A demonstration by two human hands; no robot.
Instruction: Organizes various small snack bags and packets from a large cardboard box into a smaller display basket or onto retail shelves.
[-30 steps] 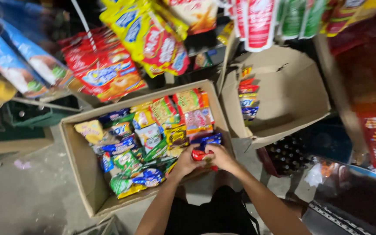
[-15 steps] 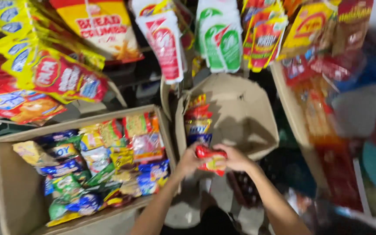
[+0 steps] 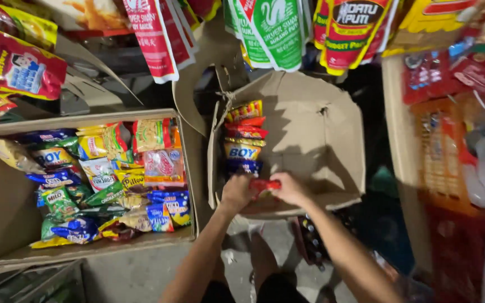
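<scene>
Both your hands sit at center frame, low edge of the right box point(image 3: 332, 140). Left hand point(image 3: 237, 193) and right hand point(image 3: 290, 189) each pinch one end of a red snack packet point(image 3: 265, 184), fingers pressed together on it, packet stretched between them just below the packet stack point(image 3: 243, 137) along the box's left wall. Stack runs yellow, red, orange, blue, top to bottom; your packet lines up w/ its near end.

Handling, my guess: packet is light, soft, crinkly foil, prob. slippery and easy to crush. Hold it by the sealed end seams, as you do, not the puffed middle.

Left of frame: a bigger open box point(image 3: 7, 224), loosely filled w/ mixed snack bags point(image 3: 113, 179). Hanging sachet strips point(image 3: 276, 28) crowd the top edge. Grey floor point(image 3: 141, 275) at bottom.
</scene>
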